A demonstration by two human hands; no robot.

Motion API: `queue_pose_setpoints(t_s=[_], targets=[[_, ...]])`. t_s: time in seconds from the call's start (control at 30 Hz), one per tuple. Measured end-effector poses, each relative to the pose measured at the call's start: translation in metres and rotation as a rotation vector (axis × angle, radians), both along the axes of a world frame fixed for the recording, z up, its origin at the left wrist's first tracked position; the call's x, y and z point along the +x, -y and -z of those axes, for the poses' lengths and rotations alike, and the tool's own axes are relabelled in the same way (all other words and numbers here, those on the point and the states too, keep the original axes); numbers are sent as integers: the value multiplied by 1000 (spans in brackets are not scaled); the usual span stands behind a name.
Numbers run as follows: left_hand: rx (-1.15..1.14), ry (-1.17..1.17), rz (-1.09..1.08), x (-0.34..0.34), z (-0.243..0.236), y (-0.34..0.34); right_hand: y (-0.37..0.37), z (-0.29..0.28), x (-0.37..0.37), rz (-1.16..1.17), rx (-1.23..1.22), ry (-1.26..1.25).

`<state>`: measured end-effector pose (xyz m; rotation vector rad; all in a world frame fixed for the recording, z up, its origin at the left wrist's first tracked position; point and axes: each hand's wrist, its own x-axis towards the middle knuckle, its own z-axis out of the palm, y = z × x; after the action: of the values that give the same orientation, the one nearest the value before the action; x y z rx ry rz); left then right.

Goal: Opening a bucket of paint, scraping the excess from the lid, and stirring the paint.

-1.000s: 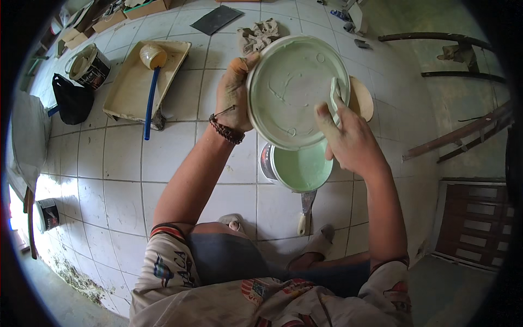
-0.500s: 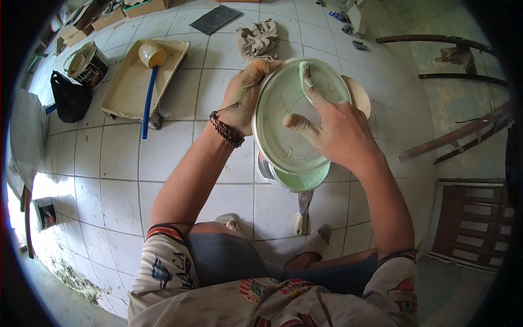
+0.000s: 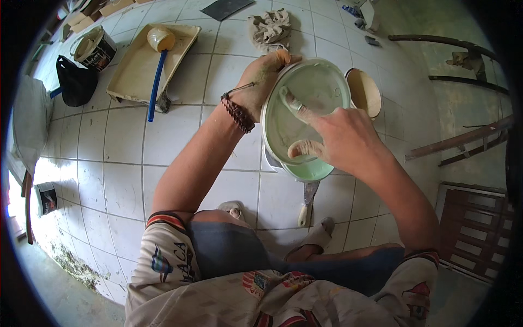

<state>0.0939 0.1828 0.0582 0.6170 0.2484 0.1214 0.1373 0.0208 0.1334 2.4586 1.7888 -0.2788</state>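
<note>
Clock = lid at centre, 12 at top of frame.

Nearest: round lid (image 3: 327, 82), pale green, paint-smeared, held up tilted above the floor. Left hand (image 3: 260, 84) grips its rim at 10 o'clock, dark braided bracelet (image 3: 238, 114) on that wrist. Right hand (image 3: 351, 133) comes in from 4 o'clock, holding nothing; index and thumb spread wide apart, other fingers curled under. Index tip lies against the lid's face, toward 10, with green paint on the finger. Can't tell if thumb touches.

Below lid, at 6: bucket (image 3: 311, 172) of green paint, mostly hidden by the lid. Scraper (image 3: 306, 210) just beyond it, also at 6, pale handle toward the person; contact with bucket unclear. Sandalled feet at 6 and 7, on white floor tiles (image 3: 190, 188).

Between 2 and 3, near the lid in view: round tan-lined container (image 3: 364, 92). At 11: crumpled beige cloth (image 3: 269, 30).

Farther, between 9 and 10: paint tray (image 3: 126, 71), holding a blue-handled tool (image 3: 155, 87), amber head at the tray's far end, handle over the near edge. Past it at 9, black bag (image 3: 76, 82); dark bucket (image 3: 97, 52) just beside that.

Farthest: black flat sheet (image 3: 226, 6) at 11, small dark bucket (image 3: 46, 198) between 8 and 9, slatted brown panel (image 3: 455, 210) at 4.
</note>
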Motion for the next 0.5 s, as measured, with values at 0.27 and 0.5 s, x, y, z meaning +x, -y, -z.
queue_pose_setpoints(t_s=[0.27, 0.5], targets=[[-124, 66, 15, 14, 26, -18, 40, 28, -8, -266, 109, -139], [-241, 346, 150, 5, 22, -35, 73, 28, -5, 322, 89, -778]])
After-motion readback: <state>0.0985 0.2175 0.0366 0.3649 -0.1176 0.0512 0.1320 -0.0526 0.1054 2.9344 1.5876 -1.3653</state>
